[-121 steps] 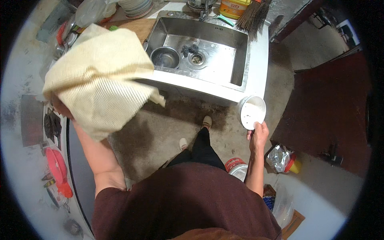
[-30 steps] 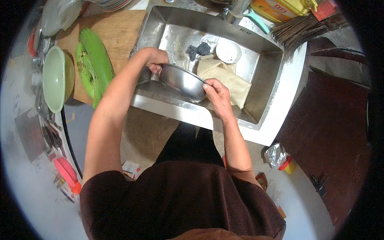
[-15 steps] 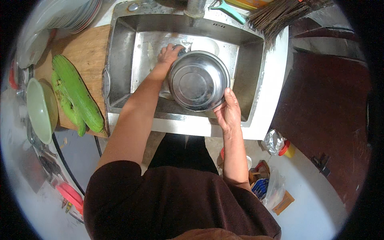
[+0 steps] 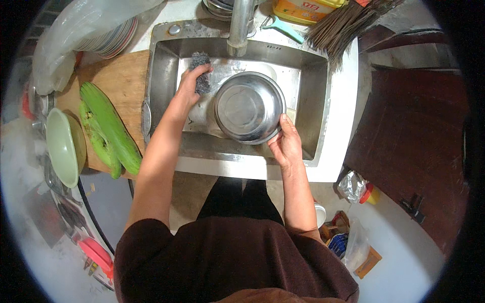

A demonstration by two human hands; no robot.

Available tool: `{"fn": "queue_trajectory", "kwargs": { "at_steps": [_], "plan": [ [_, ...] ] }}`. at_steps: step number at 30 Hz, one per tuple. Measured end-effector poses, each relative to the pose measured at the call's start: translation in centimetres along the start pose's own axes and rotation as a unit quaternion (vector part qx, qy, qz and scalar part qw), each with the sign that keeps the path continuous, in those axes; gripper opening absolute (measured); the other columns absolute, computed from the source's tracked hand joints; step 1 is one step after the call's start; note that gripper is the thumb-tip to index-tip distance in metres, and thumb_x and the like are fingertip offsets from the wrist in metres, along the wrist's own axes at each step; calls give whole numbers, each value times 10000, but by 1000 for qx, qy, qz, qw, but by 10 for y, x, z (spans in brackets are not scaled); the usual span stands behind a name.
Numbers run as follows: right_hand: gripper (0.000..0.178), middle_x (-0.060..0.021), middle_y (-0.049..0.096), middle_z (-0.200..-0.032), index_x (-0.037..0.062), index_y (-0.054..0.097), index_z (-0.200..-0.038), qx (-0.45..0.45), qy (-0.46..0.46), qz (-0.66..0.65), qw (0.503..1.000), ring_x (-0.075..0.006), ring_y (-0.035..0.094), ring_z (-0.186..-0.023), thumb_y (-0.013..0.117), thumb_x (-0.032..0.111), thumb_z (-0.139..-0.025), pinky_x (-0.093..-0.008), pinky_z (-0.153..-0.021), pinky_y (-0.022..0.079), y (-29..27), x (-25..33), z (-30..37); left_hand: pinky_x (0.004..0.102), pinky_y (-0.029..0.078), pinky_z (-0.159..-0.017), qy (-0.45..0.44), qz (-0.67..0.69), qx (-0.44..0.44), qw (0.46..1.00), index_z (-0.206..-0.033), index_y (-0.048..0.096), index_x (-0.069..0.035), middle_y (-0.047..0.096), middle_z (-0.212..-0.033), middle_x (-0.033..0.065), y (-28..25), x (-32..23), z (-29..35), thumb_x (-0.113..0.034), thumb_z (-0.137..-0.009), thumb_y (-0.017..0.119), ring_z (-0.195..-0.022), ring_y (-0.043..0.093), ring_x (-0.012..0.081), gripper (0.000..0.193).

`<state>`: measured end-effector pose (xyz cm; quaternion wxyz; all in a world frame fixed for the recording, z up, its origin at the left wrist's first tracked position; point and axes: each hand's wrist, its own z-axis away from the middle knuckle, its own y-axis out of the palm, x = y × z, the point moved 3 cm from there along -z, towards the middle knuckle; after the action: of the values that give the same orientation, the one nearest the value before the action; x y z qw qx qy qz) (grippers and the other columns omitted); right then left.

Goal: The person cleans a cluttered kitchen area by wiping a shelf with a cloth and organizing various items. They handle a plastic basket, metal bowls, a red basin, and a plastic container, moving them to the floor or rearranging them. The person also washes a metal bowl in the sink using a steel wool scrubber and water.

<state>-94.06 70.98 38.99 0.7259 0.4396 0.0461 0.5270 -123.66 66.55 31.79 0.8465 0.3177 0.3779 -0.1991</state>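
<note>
A dark grey scrubbing pad (image 4: 200,70) is gripped in my left hand (image 4: 191,87), toward the left side of the steel sink (image 4: 313,96). My right hand (image 4: 286,144) holds a shiny metal bowl (image 4: 247,108) by its right edge, thumb on the rim and fingers beneath. The bowl is over the middle of the sink, apart from the pad. Behind it, a white round dish (image 4: 268,69) lies on the sink bottom, partly hidden by the bowl. The faucet (image 4: 238,38) stands over the sink's far edge.
Left of the sink, two long green gourds (image 4: 111,126) lie on a wooden cutting board (image 4: 129,76) beside a pale green bowl (image 4: 60,144). Stacked plates (image 4: 118,40) stand behind. At the far right are a turquoise peeler (image 4: 285,29), a yellow container (image 4: 305,11) and a bristle brush (image 4: 333,35).
My left hand has drawn the scrubbing pad left, away from the metal bowl. The bowl stays in my right hand, its face tilted a little differently. The whole view has shifted slightly.
</note>
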Motion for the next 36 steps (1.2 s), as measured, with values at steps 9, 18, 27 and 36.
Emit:
{"fn": "queue_trajectory", "kwargs": {
  "at_steps": [9, 18, 27, 36],
  "plan": [
    [255, -69, 578, -1080, 29, 516, -1125, -29, -29, 77, 996, -187, 572, -960, 445, 220, -971, -372, -836, 489, 29, 1, -18, 370, 387, -1018, 529, -650, 177, 517, -1187, 534, -46, 524, -1280, 86, 138, -105, 39, 1, -597, 680, -1232, 442, 267, 610],
    [255, -90, 563, -1095, 27, 501, -1136, -32, -9, 68, 997, -220, 567, -969, 436, 212, -973, -398, -820, 502, 44, 1, -19, 378, 335, -1070, 532, -668, 196, 482, -1255, 480, -59, 478, -1324, 118, 123, -97, 14, 8, -598, 645, -1269, 406, 275, 681],
    [256, -117, 555, -1095, 25, 496, -1117, -51, -2, 61, 997, -235, 571, -964, 402, 221, -982, -426, -806, 517, 54, -6, -25, 367, 350, -1056, 448, -627, 160, 617, -1331, 413, -136, 440, -1355, 139, 97, -102, -1, 1, -703, 633, -1265, 406, 293, 680],
    [319, -143, 530, -1152, 16, 472, -1179, -43, 8, 40, 998, -257, 540, -1035, 358, 250, -993, -437, -845, 496, 45, -20, -45, 378, 425, -928, 447, -461, 15, 766, -1326, 432, -106, 554, -1233, 149, 77, -100, 109, -124, -764, 689, -1153, 521, 323, 618]
  ]
}}
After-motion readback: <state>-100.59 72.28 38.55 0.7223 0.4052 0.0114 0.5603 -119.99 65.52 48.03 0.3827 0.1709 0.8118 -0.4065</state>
